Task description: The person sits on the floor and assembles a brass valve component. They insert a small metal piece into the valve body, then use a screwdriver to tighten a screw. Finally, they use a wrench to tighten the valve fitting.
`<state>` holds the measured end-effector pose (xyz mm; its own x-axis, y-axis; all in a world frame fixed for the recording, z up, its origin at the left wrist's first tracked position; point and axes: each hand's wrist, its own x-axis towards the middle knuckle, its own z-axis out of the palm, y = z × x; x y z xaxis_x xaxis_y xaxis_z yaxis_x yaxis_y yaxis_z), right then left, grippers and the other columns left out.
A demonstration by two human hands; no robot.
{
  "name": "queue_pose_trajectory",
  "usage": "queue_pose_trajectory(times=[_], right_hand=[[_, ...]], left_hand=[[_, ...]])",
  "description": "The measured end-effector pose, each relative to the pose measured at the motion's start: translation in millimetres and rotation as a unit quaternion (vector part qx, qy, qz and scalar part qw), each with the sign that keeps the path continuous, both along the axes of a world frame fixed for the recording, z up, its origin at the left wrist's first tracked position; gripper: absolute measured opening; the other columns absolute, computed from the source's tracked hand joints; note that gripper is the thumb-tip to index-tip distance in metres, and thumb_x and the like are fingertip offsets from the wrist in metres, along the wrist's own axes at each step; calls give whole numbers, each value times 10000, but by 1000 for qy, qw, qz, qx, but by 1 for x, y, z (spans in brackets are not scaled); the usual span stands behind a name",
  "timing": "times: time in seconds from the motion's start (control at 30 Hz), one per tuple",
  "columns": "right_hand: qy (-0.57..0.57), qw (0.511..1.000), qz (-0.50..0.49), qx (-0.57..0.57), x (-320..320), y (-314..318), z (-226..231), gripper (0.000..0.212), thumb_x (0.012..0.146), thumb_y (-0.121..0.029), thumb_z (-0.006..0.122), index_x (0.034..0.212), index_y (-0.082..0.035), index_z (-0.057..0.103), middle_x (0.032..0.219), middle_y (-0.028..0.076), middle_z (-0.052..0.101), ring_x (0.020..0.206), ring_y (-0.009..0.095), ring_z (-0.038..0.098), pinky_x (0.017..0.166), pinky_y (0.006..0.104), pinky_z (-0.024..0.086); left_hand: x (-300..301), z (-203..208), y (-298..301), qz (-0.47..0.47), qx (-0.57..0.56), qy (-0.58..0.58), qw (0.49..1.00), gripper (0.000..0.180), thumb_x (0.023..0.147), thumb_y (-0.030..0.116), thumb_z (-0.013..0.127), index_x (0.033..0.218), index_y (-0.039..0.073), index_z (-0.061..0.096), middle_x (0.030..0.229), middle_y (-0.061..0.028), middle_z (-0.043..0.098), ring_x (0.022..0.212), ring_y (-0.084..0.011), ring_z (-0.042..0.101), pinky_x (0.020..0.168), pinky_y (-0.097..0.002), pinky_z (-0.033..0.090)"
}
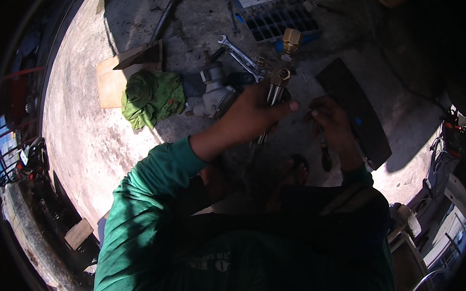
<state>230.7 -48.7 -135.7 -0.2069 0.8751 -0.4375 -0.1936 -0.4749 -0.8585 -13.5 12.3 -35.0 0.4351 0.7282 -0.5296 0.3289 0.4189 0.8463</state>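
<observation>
My left hand (252, 110) is wrapped round the metal tubes of a gas cutting torch (280, 77), its thumb stretched along toward the right. The torch's brass head and hex nut point away from me. Just to the right, my right hand (333, 118) pinches a slim tool (326, 157) with a dark rounded handle hanging toward me; its tip is hidden by the fingers and shadow. A small gap lies between the two hands. Left of my left hand, a grey metal regulator-like fitting (213, 87) rests on the floor.
A green rag (152, 98) lies on cardboard (109, 83) at left. Farther off are a hammer (168, 12), combination wrenches (242, 55) and a compartment box (282, 23) of small parts. A dark flat sheet (357, 104) lies at right on the concrete floor (83, 128).
</observation>
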Motion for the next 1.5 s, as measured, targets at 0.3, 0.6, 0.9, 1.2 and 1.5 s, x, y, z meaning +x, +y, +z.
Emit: queue_pose_trajectory(times=[0.3, 0.6, 0.9, 1.2, 1.5], right_hand=[[-35, 999, 1, 8, 0, 3, -2, 153, 992, -74, 545, 1138, -29, 536, 926, 141, 694, 662, 135, 649, 508, 252, 510], [-41, 999, -4, -1, -1, 3, -2, 255, 982, -82, 551, 1226, -7, 558, 989, 136, 708, 593, 132, 623, 533, 269, 521], [44, 999, -18, -20, 10, 1, 14, 289, 937, -61, 643, 1213, 22, 629, 1034, 129, 714, 807, 151, 700, 703, 284, 569], [0, 989, -82, 124, 20, 9, 59, 242, 1002, -147, 620, 1111, 65, 661, 889, 147, 713, 808, 209, 718, 713, 327, 584], [-111, 920, 35, 375, 14, 14, 133, 194, 925, -53, 658, 1074, 70, 662, 1008, 198, 716, 906, 266, 734, 784, 365, 599]], left_hand=[[0, -5, -1, -37, 24, -55, 998, 357, 932, 291, 745, 1066, -4, 596, 641, -7, 589, 548, -91, 592, 510, -267, 454], [4, 4, -2, -55, 6, -81, 995, 209, 974, 216, 692, 1043, 40, 602, 745, 8, 582, 638, -75, 560, 571, -254, 449], [4, -42, -17, 2, -252, -393, 884, 349, 955, 357, 713, 1035, 44, 580, 805, -43, 591, 687, -155, 604, 607, -317, 515], [-3, -44, -21, -63, -300, -399, 864, 320, 856, 230, 768, 928, 74, 498, 659, -51, 517, 481, -152, 532, 463, -328, 483], [0, -41, -19, -86, -284, -385, 874, 290, 828, 152, 754, 882, 61, 483, 590, -61, 494, 457, -181, 545, 466, -336, 511]])
